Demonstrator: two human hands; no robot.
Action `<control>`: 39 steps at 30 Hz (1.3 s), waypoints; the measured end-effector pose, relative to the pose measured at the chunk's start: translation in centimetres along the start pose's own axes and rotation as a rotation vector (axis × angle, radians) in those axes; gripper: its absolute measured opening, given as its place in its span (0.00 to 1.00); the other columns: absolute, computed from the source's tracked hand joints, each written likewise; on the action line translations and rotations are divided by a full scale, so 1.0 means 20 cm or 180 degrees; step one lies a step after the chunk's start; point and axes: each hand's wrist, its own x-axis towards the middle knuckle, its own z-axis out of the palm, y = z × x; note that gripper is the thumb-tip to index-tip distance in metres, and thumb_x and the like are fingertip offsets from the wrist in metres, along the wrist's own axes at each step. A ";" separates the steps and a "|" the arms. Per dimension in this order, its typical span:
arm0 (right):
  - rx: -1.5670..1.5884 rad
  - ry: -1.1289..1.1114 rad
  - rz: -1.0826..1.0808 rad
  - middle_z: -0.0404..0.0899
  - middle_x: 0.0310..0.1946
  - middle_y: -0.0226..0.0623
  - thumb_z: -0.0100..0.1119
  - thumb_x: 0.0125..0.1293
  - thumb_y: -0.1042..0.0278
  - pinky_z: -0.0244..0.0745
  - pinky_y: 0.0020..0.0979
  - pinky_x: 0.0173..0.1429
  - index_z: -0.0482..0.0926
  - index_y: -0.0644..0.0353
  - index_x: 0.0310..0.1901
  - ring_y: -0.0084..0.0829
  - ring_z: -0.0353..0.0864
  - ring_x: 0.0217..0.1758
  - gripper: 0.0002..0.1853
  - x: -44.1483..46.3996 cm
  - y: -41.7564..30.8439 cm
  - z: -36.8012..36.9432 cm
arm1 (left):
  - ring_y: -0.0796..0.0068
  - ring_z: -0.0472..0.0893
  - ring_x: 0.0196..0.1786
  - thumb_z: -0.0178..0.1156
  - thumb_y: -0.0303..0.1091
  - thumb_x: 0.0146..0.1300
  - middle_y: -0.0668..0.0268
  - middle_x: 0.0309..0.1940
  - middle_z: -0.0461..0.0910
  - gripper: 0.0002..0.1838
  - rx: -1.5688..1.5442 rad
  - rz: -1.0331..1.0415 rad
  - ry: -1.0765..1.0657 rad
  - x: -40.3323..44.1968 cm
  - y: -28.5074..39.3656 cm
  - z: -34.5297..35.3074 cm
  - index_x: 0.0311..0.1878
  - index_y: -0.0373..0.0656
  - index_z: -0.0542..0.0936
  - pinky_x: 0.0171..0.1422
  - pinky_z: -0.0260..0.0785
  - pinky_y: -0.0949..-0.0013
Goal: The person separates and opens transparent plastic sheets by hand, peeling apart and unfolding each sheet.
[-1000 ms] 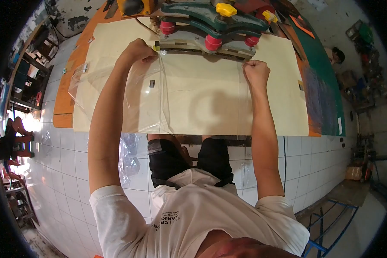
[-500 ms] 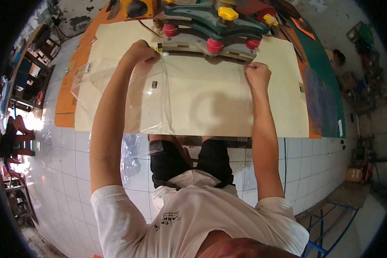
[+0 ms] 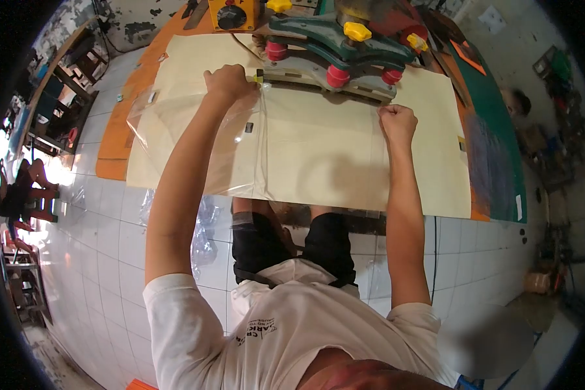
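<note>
Right now both bare arms reach out over the table, and the plastic lies between the hands, clear and flat over pale paper, its near edge by the table's front, close to the person's knees. The right hand is curled into a loose fist, its fingers closed on the plastic near its far right corner, just beside the right end of the press. The left hand is at the press's other end, knuckles up and fingers bent down to the plastic; I can't tell whether they pinch it or only press on it. More of the plastic spreads in creases under the left forearm. A small dark mark shows by the left fold. Green metal arms with red knobs sit above the press's pale bar, and a yellow box stands behind, to the left. Clear sheets lie off to the right, on a green mat.
</note>
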 end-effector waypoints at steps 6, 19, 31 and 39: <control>-0.0071 -0.0054 -0.0086 0.85 0.26 0.46 0.67 0.56 0.59 0.79 0.37 0.45 0.88 0.62 0.32 0.43 0.86 0.33 0.13 -0.03 -0.06 -0.06 | 0.59 0.77 0.62 0.55 0.68 0.60 0.53 0.57 0.78 0.34 0.0392 0.0094 0.0084 -0.07 -0.05 0.03 0.50 0.45 0.85 0.71 0.55 0.38; 0.0124 0.0849 -0.0246 0.85 0.28 0.43 0.64 0.63 0.61 0.78 0.35 0.40 0.86 0.63 0.37 0.38 0.86 0.33 0.12 -0.48 0.35 -0.68 | 0.72 0.78 0.39 0.58 0.28 0.69 0.63 0.34 0.81 0.07 -0.1877 0.0063 0.3764 -0.92 -0.75 -0.31 0.38 0.33 0.79 0.49 0.70 0.70; 0.0488 0.1489 -0.0296 0.83 0.22 0.37 0.66 0.64 0.62 0.74 0.31 0.33 0.84 0.63 0.35 0.30 0.82 0.24 0.11 -0.51 0.65 -0.76 | 0.77 0.76 0.37 0.53 0.33 0.72 0.66 0.32 0.77 0.09 -0.3480 -0.0215 0.2203 -0.61 -1.16 0.29 0.40 0.36 0.75 0.44 0.68 0.74; 0.0586 0.1638 -0.0171 0.83 0.22 0.37 0.67 0.63 0.63 0.74 0.29 0.33 0.85 0.63 0.35 0.27 0.82 0.24 0.11 -0.50 0.67 -0.74 | 0.76 0.76 0.40 0.53 0.24 0.67 0.64 0.36 0.77 0.03 -0.3306 -0.0111 0.2030 -0.63 -1.19 0.30 0.41 0.35 0.74 0.48 0.69 0.72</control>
